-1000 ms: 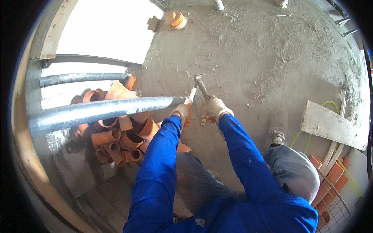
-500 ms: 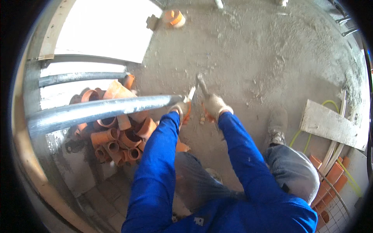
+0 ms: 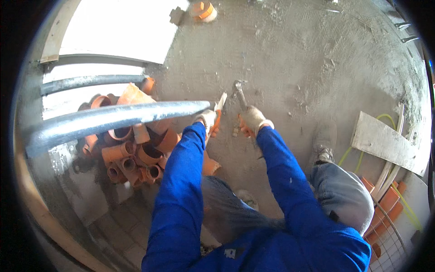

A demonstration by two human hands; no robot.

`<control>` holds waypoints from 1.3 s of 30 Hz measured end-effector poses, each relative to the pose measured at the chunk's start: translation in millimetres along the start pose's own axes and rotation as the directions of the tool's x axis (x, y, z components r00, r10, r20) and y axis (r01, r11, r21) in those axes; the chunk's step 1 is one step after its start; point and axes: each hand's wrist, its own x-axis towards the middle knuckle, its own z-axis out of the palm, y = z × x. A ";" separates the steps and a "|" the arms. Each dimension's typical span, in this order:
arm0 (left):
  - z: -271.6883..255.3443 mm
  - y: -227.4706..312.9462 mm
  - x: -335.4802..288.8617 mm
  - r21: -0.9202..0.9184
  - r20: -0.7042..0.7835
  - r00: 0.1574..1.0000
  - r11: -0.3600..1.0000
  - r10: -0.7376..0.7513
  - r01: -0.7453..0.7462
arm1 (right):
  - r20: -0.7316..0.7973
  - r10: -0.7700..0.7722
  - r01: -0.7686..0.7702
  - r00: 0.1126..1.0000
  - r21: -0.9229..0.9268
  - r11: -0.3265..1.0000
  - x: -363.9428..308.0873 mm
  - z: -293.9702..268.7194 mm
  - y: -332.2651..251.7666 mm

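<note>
My left hand (image 3: 209,119), in a pale glove with bare fingertips, is closed around a narrow orange piece with a pale flat tip (image 3: 220,103) pointing away from me; its kind is unclear. To its right, my right hand (image 3: 252,119), gloved the same way, grips the handle of a hammer (image 3: 240,94). The hammer's head is at the far end, low over the grey floor. A small gap separates the hammer from the orange piece. Beside my left hand is the end of a long grey pipe (image 3: 136,112); I cannot tell whether they touch.
Orange pipe fittings (image 3: 149,154) lie heaped under the grey pipe at the left. An orange-capped fitting (image 3: 203,12) stands farther off on the rough floor (image 3: 290,50). On the right are a dirty board (image 3: 385,139), a yellow hose (image 3: 346,157), orange pipes (image 3: 384,211) and a wire grid (image 3: 394,247).
The view has shifted slightly. The hammer's head now shows more clearly, turned sideways. Both hands keep hold of their things, and the orange piece is more exposed.
</note>
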 end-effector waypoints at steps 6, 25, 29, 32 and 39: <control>5.6 -94.8 4.3 0.452 -0.030 0.987 0.883 0.161 -0.130 | -0.099 -0.020 0.047 0.995 0.272 0.961 -2.8 -14.6 18.9; 46.6 -84.4 -9.6 -0.277 -0.019 0.997 0.958 0.075 -0.077 | -0.174 -0.031 0.071 0.984 0.229 0.971 -7.9 -2.5 26.4; 23.4 -97.8 -30.6 0.111 0.015 0.999 0.993 0.040 -0.041 | -0.126 -0.033 0.069 0.991 0.297 0.952 -13.3 -1.4 25.4; 7.8 -98.9 -28.4 0.207 -0.015 0.992 0.971 0.127 -0.121 | -0.142 -0.031 0.066 0.989 0.251 0.966 -14.4 0.9 23.7; 4.0 -90.6 -8.6 -0.122 -0.012 0.997 0.990 0.070 -0.071 | -0.152 -0.043 0.081 0.987 0.257 0.963 -12.3 6.5 32.4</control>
